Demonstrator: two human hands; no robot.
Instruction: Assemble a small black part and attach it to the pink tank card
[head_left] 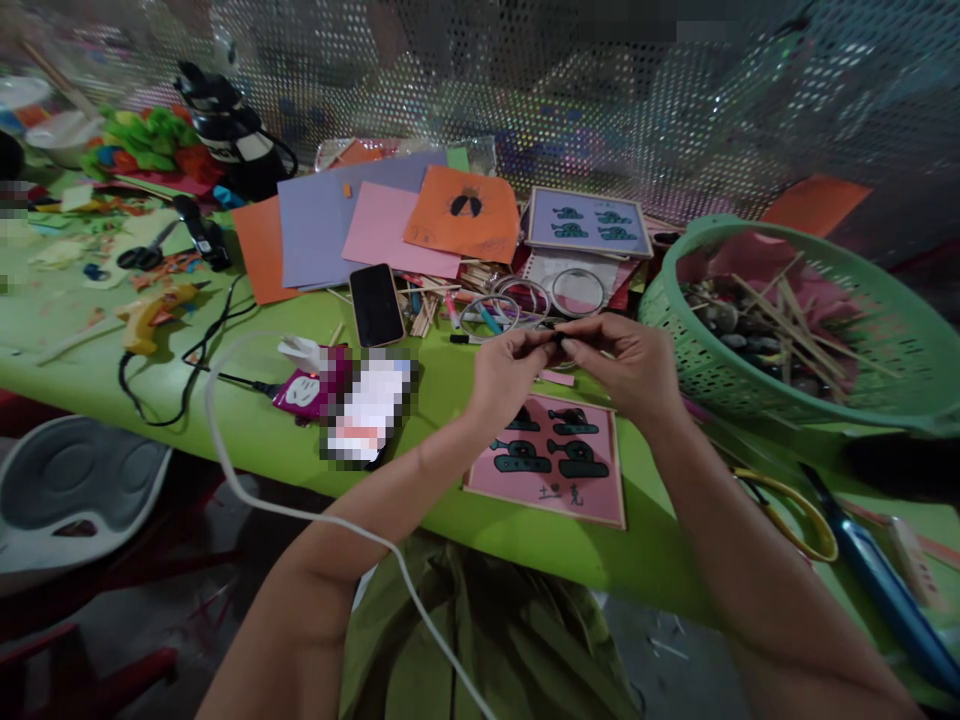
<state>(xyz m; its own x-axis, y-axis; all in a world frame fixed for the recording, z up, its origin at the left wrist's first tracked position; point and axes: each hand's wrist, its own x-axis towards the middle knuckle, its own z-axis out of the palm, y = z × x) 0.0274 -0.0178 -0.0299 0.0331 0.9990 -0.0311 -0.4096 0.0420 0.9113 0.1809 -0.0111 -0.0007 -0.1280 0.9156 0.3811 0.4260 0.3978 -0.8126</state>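
Above a pink card [559, 490] with several dark green tank shapes, my two hands meet fingertip to fingertip. My left hand [514, 370] and my right hand [619, 360] both pinch a small dark piece [557, 335], mostly hidden by the fingers. A short pink strip [556, 378] lies on the green table [442, 390] just under the hands. Behind them are clear round rings [577, 292] and some pens. The pink card has a light wooden frame and lies near the table's front edge.
A green basket [750, 400] of sticks and stones stands right, near yellow-handled scissors [795, 535] and a blue cutter [892, 590]. Left are a black phone [376, 305], a lit phone [371, 410], a tissue pack [307, 390] and a yellow glue gun [154, 315]. A white cable crosses the front edge.
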